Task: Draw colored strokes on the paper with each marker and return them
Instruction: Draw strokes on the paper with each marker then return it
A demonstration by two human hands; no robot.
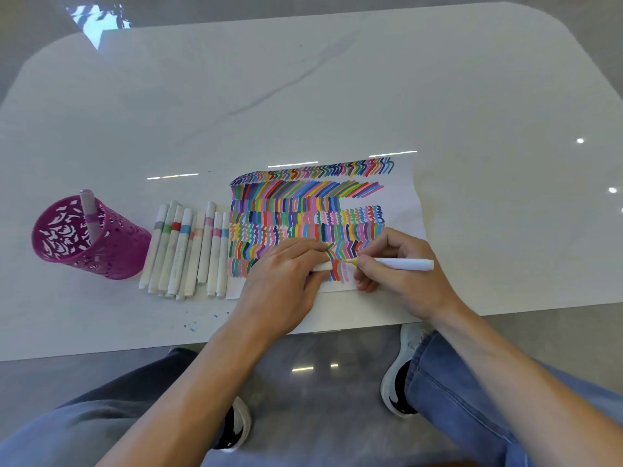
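At the left, a perforated purple cup [114,257] holds a lone marker [90,214], and a row of capped markers [188,251] lies between it and the paper [404,203]. The left hand [286,274] rests on the sheet with its fingers curled round a white cap [322,266]. The right hand [397,274] pinches a yellow-tipped marker [401,263], its tip on the bottom row. The yellow stroke seems to be in hand; next would come recapping and returning the marker. No lettering is legible, only colour bands.

Head cam, looks fwd/down, close over table [438,96].
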